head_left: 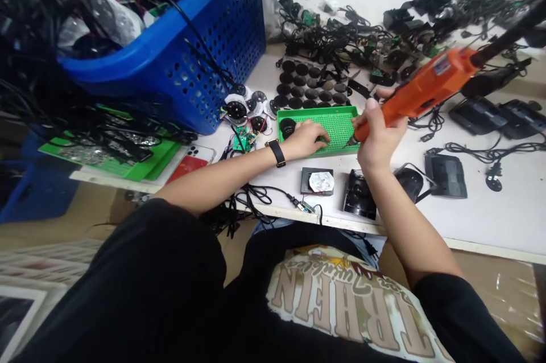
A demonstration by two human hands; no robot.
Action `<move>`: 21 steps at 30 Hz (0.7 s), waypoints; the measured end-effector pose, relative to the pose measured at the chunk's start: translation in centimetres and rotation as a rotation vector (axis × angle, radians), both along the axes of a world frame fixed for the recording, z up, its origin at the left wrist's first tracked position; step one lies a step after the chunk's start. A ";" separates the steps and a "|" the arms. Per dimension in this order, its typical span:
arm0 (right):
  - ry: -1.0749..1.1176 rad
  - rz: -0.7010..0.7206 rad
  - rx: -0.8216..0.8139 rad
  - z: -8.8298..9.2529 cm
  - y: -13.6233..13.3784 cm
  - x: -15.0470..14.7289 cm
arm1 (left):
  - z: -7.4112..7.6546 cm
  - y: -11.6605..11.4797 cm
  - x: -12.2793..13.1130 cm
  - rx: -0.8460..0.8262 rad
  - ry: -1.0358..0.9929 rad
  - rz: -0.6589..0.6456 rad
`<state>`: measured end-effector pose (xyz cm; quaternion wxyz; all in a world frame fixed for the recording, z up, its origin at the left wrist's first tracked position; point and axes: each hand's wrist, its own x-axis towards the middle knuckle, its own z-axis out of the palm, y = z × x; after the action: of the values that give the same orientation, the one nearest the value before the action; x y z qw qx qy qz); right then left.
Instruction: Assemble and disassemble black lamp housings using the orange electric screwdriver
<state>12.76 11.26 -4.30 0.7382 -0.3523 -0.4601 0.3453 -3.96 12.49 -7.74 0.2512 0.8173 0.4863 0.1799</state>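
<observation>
There is a gap between the green tray (318,130) and the small black box (317,180), and the big blue basket (213,50) blocks the left side

The orange plastic electric screwdriver (426,85) has a black part behind it. The green plastic tray (336,130) shows many small holes in regular rows, and the blue plastic basket (224,27) has a similar pattern of round holes. The round rubber discs (302,82) are black. The black cotton T-shirt (336,306) carries large beige letters on a pale print.
</observation>
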 end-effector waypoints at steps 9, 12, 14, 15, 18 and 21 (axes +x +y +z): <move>0.089 0.154 0.001 2.3 -7.0 1.1 | 2.8 -10.1 -2.3 0.045 -0.148 -0.120; 0.109 0.193 0.002 2.5 -8.0 0.3 | 1.3 -12.9 -2.3 0.108 -0.155 -0.026; 0.112 0.208 0.007 2.6 -8.5 0.0 | 0.2 -14.0 -2.0 0.154 -0.168 0.035; 0.108 0.213 0.009 2.6 -8.7 0.0 | -0.2 -14.4 -1.8 0.177 -0.180 0.060; 0.078 0.225 -0.014 2.6 -9.1 0.3 | -1.0 -15.1 -1.2 0.222 -0.218 0.118; 0.064 0.218 -0.018 2.4 -9.3 0.7 | -1.1 -15.5 -0.8 0.221 -0.247 0.158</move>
<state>13.50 1.97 -1.88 0.7073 -0.2955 -0.4689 0.4388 -4.77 -2.99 -8.88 0.2031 0.7708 0.4918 0.3505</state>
